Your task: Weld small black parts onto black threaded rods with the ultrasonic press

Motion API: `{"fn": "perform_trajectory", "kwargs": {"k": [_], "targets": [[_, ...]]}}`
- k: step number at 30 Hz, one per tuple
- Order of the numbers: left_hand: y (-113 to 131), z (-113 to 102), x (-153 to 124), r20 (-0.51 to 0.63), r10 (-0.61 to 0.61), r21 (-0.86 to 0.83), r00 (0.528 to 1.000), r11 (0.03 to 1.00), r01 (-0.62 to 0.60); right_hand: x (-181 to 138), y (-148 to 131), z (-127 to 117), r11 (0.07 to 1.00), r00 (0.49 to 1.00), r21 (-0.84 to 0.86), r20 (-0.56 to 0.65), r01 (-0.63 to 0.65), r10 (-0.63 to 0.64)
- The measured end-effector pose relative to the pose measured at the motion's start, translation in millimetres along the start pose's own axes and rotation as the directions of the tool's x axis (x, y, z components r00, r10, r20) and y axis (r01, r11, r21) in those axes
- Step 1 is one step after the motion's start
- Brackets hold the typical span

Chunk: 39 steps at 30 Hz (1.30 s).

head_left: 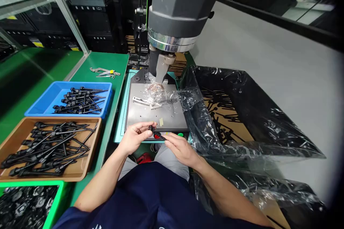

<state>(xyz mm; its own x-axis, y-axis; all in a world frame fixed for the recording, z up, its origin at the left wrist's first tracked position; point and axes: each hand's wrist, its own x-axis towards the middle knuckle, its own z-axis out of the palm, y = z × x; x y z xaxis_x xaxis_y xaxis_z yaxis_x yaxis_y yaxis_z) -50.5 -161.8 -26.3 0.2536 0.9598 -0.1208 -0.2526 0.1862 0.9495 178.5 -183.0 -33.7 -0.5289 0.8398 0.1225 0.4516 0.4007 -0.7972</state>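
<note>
Okay, biggest first: we have a green table [107, 59] along the left and a big grey machine [177, 10] hanging down at top centre. On the right we see a box lined with black plastic [268, 121], with dark rods lying on cardboard inside. Left side, on the table, we count a brown tray [92, 143] heaped with black rods with thick heads, a blue tray [40, 105] just beyond it with more of the same, and a green bin [60, 200] nearest us, full of small black bits. Under the machine we get a metal plate [139, 118], some clear plastic over its far part.

We see both hands in front of the plate's near edge. Left hand [135, 136]: thumb and fingers pinched together on a black part [158, 135]. Right hand [180, 146]: fingertips pinched on the same part's other end; one piece or two, we can't tell. Hand tools [104, 71] lie on the table past the blue tray. Smallest, we note yellow tape [161, 122] on the plate and a green button [180, 134] beside the right hand.
</note>
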Motion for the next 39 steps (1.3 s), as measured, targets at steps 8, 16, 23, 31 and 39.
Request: {"fn": "perform_trajectory", "kwargs": {"k": [8, 16, 23, 31, 39], "targets": [[6.7, -10.2, -4.2, 0.023, -0.127, 0.020, 0.992, 0.992, 0.127, 2.7, 5.7, 0.8, 0.917, 0.972, 0.339, 0.175, -0.212, 0.160], [19.3, -16.4, -1.6, 0.103, -0.229, 0.056, 0.968, 0.973, 0.224, 1.5, 14.0, 4.1, 0.629, 0.880, 0.623, 0.402, -0.465, 0.252], [13.9, -17.7, 2.7, 0.098, -0.297, 0.110, 0.950, 0.952, 0.286, -0.1, 7.0, 5.4, 0.888, 0.961, 0.372, 0.166, -0.270, 0.222], [-6.2, -24.9, 13.1, 0.103, -0.330, 0.074, 0.938, 0.943, 0.324, -0.3, 19.0, 17.7, 0.805, 0.934, 0.478, 0.232, -0.352, 0.270], [-23.7, -8.4, 29.8, 0.163, -0.208, 0.139, 0.964, 0.973, 0.186, 28.4, 32.9, 38.7, 0.462, 0.907, 0.782, 0.328, -0.418, 0.265]]}}
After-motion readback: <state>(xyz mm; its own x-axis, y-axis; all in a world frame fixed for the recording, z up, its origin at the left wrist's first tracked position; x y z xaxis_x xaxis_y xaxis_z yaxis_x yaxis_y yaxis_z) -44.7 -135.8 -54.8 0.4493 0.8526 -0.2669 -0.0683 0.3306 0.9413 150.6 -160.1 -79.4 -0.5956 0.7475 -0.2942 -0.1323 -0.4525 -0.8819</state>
